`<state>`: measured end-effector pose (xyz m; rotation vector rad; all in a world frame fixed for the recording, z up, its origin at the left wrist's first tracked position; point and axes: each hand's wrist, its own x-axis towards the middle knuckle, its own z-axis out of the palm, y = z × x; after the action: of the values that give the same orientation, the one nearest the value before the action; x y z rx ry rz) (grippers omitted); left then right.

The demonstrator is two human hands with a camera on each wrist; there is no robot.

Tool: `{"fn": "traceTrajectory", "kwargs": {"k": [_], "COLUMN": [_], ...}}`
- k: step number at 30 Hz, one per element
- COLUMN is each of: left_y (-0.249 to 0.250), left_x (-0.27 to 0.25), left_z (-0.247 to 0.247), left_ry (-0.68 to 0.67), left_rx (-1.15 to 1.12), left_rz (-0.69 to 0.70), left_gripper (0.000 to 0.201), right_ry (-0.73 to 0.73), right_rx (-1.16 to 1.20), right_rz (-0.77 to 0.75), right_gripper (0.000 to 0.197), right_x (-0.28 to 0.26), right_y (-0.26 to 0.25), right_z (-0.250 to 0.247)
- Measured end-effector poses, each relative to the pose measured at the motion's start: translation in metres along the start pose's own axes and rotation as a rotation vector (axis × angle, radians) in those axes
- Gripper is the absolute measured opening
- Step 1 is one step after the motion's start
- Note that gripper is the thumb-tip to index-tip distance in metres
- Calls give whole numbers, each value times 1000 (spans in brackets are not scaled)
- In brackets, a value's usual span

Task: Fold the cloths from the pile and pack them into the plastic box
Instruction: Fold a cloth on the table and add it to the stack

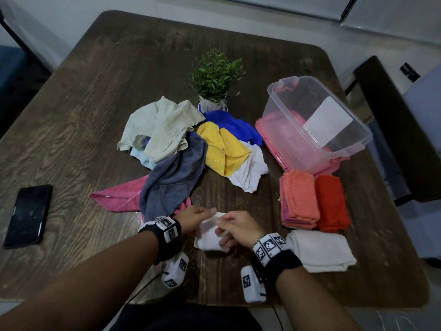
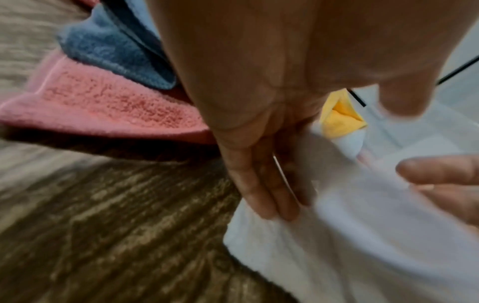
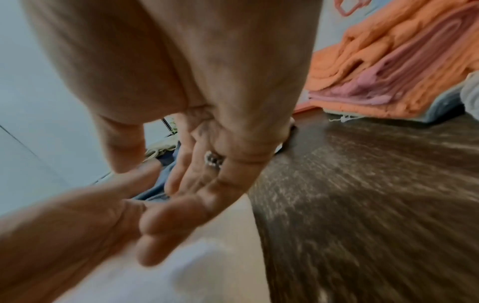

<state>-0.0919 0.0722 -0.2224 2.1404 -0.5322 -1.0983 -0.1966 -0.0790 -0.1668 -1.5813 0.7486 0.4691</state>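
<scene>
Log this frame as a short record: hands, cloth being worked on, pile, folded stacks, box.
left hand: straight fingers press white cloth
right hand: grips same cloth
pile: unfolded, beyond the hands
folded stacks: three, right of hands, outside box
plastic box: on pink lid, no cloths seen inside

Dark wood-grain desk (image 1: 95, 91), dim light
A dark chair (image 1: 386, 130) stands at the desk's right edge, pale floor (image 1: 417, 235) beneath it; a blue seat (image 1: 12, 65) sits off the far-left corner
</scene>
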Motion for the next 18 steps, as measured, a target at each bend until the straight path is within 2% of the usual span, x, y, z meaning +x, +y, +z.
{"fn": "traceTrajectory", "kwargs": {"k": [2, 4, 5, 7, 11, 15, 18], "left_y": [-1, -5, -9, -6, 6, 4, 5], "left_x": [2, 7, 12, 14, 19, 23, 17], "left_z": [-2, -1, 2, 5, 8, 8, 8], "left_ry": [83, 105, 128, 171, 199, 165, 111], "left_rx": [221, 266, 270, 308, 459, 624, 886], "left_rz": [-14, -40, -65, -82, -48, 58, 195], "left_gripper": [23, 21, 22, 23, 26, 34, 45], "right_ry": [141, 300, 323, 282, 149, 105, 64], "right_rx": [-52, -199, -264, -333, -266, -304, -462], "right_rz": [7, 32, 53, 105, 169, 140, 71], "right_gripper": [13, 19, 25, 37, 36, 35, 31], "right_x": [3, 6, 5, 5, 6, 11, 14], "right_y": [3, 12, 16, 24, 37, 41, 40], "right_z": [-1, -11, -14, -14, 2, 14, 20]}}
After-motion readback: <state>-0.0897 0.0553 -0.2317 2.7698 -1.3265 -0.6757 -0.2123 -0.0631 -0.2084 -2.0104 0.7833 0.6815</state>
